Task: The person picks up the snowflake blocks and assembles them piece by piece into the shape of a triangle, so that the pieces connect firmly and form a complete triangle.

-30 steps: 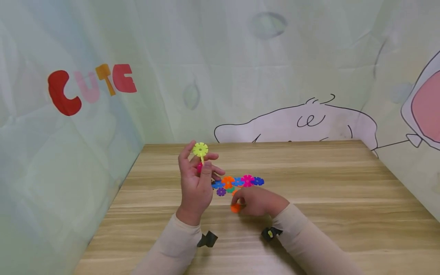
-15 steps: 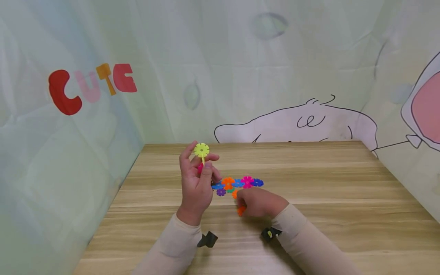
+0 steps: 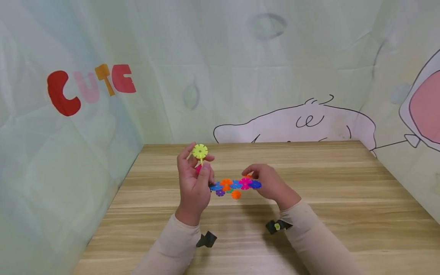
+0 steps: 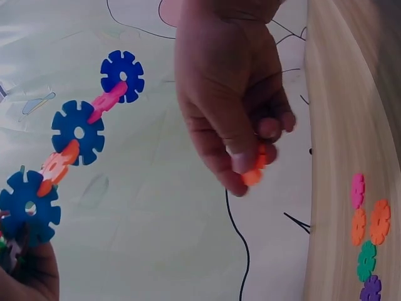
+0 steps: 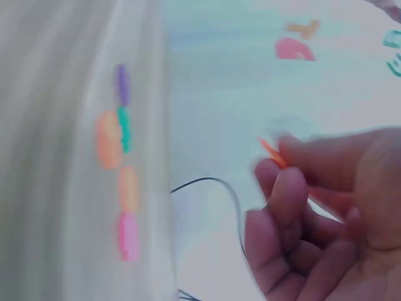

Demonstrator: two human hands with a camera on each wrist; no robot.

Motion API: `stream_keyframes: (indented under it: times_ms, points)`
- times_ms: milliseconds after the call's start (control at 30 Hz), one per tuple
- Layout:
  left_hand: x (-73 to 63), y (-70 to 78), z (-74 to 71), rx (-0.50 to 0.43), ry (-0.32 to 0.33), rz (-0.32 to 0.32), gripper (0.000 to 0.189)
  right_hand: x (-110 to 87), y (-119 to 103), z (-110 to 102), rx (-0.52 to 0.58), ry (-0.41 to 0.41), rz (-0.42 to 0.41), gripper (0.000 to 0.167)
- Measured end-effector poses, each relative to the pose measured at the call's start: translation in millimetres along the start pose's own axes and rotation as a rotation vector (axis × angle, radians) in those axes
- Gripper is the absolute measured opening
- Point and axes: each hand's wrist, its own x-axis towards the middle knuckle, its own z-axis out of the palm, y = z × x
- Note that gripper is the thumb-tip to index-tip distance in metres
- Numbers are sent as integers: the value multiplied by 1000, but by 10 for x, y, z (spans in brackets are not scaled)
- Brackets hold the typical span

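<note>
My left hand (image 3: 193, 187) is raised over the table and grips a chain of interlocking snowflake discs. A yellow disc (image 3: 200, 151) stands up at its top. To the right runs an arm of blue discs (image 4: 78, 133) joined by an orange disc (image 4: 59, 167) and a pink disc (image 4: 107, 102), ending in a dark blue disc (image 4: 122, 76). My right hand (image 3: 271, 182) pinches a loose orange snowflake disc (image 4: 254, 170) between thumb and fingers, close to that dark blue end in the head view. The chain's near end is partly hidden in my left palm.
Several loose discs lie on the wooden table (image 3: 309, 236): purple (image 4: 371, 288), green (image 4: 366, 261), orange (image 4: 380, 222) and pink (image 4: 358, 190). A printed cloth (image 3: 172, 76) hangs behind and at the left of the table.
My right hand has lifted the orange disc from the near part of the table and moved it up and right, to the chain's far end. My left hand stays nearly still with the chain.
</note>
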Motion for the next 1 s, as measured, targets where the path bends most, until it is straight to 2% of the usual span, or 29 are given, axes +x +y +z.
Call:
stream_keyframes:
  times_ms: [133, 233, 333, 533, 800, 1000]
  points:
    - [0, -5, 2, 2, -11, 22, 46, -48, -87, -167, 267, 106, 34, 31]
    - [-5, -9, 7, 4, -29, 19, 44, -133, -189, -257, 438, 116, 7, 39]
    - [-15, -10, 15, 4, -50, 4, 43, -228, -300, -284, 527, 109, -68, 42]
    - [-45, -22, 33, -21, -117, 2, 43, -378, -493, -188, 614, 75, -182, 39]
    - [-80, -37, 50, 9, -237, 43, 44, -478, -605, -106, 619, 124, -233, 35]
    - [-99, -36, 57, 42, -284, 63, 44, -508, -635, -84, 633, 120, -259, 33]
